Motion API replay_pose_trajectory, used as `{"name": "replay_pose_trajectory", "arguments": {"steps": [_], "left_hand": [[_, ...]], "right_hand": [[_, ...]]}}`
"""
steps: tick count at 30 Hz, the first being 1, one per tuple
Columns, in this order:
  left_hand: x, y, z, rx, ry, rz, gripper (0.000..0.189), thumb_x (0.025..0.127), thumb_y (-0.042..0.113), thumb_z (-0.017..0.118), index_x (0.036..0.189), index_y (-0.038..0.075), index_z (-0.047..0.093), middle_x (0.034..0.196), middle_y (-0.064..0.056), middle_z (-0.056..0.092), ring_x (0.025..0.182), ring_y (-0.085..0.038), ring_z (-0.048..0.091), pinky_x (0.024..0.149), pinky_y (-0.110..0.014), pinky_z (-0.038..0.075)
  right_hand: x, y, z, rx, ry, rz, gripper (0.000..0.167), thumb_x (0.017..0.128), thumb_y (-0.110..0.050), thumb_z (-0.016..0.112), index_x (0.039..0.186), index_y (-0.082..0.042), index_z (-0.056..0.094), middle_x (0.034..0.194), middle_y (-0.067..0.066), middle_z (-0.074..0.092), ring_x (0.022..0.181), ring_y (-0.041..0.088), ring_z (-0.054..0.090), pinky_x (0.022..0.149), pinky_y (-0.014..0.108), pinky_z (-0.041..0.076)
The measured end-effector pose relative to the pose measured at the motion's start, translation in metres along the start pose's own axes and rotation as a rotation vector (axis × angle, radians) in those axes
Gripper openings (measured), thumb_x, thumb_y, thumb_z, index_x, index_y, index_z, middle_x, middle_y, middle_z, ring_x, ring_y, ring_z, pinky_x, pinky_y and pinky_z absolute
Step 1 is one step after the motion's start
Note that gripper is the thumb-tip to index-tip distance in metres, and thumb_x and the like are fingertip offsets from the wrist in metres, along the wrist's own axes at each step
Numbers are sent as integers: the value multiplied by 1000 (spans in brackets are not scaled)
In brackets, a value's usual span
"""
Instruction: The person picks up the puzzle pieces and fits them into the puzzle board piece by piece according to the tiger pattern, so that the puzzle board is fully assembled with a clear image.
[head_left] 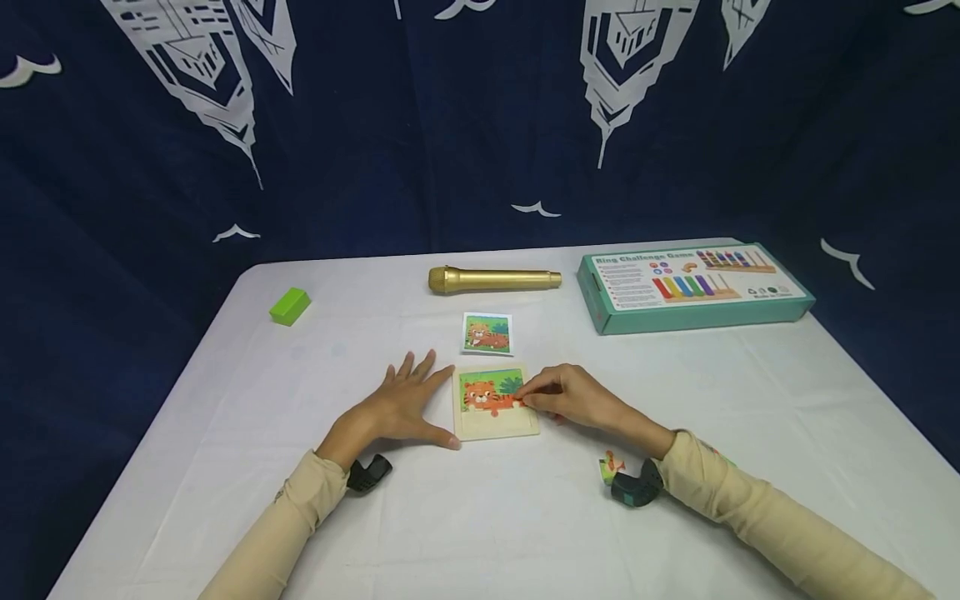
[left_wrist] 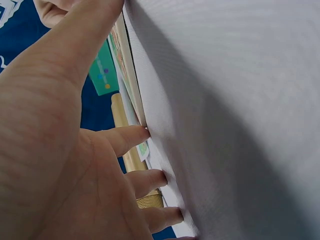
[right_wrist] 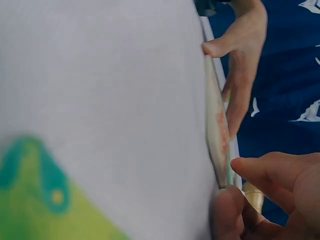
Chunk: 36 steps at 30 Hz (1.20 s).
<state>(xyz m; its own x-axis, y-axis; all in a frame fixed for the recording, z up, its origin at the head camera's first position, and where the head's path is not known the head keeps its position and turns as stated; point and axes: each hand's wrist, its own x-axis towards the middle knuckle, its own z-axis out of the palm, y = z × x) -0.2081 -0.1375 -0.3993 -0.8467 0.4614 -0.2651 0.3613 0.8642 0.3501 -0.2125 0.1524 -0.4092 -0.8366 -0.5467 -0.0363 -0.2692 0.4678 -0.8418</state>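
Observation:
A small wooden puzzle board lies on the table, its upper part filled with an orange tiger on green and its lower strip bare wood. My left hand spreads along the board's left side, thumb by the lower corner and index finger by the upper one. At the board's right edge my right hand pinches a small orange puzzle piece against the picture, mostly covered by the fingertips. In the right wrist view, the thumb meets the board's surface. A tiger picture card lies just beyond the board.
A loose puzzle piece lies near the right wrist, partly behind the black wrist camera. A gold microphone lies at the back, with a green Ring Challenge Game box to its right. Far left sits a green block.

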Motion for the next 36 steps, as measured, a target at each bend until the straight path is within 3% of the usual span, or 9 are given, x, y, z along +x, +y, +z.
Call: {"name": "replay_pose_trajectory", "arguments": {"steps": [5,10,15,18,23,27,36], "left_hand": [[0,0,1,6,-4,-1,115,65,69,74,154,19,21,160,-15,1,144,-42,-7,114,-60,0],[0,0,0,-6,0,12,114,66,69,74,155,23,19,160,-15,0,144,-42,-8,114,-61,-1],[-1,0,0,-18,5,21,112,66,68,74,154,25,20,160,-16,1,144,-43,-8,113,-62,-1],[-2,0,0,-22,5,21,112,66,68,74,154,25,21,160,-16,1,144,-43,-8,114,-62,-1],[-2,0,0,-39,2,29,109,66,67,75,154,29,22,160,-16,0,144,-44,-9,113,-62,-2],[-3,1,-1,-49,-1,33,104,66,66,75,152,34,26,160,-16,0,143,-44,-10,113,-62,-3],[-2,0,1,-39,0,34,102,67,66,75,151,33,28,160,-16,0,143,-45,-11,113,-63,-4]], "right_hand": [[-8,-1,-6,0,-2,2,21,92,-14,63,110,-7,72,99,6,67,66,14,56,57,24,50],[-21,1,-13,-57,45,-40,22,92,-15,64,111,-7,70,99,5,67,79,16,57,69,24,50],[-38,6,-21,-79,83,-45,27,90,-19,68,115,-8,68,111,5,67,104,21,60,92,38,50],[-50,10,-23,-111,96,-40,30,88,-21,70,117,-11,67,118,1,66,114,23,57,100,46,45],[-68,14,-27,-242,106,-54,36,84,-24,75,118,-17,66,125,-1,62,122,24,53,101,49,42],[-81,14,-29,-325,108,-66,40,82,-29,77,118,-16,67,130,7,59,128,35,46,102,56,38],[-101,22,-30,-340,119,-12,44,79,-38,77,118,-20,67,134,6,56,135,39,38,105,60,33]]}}
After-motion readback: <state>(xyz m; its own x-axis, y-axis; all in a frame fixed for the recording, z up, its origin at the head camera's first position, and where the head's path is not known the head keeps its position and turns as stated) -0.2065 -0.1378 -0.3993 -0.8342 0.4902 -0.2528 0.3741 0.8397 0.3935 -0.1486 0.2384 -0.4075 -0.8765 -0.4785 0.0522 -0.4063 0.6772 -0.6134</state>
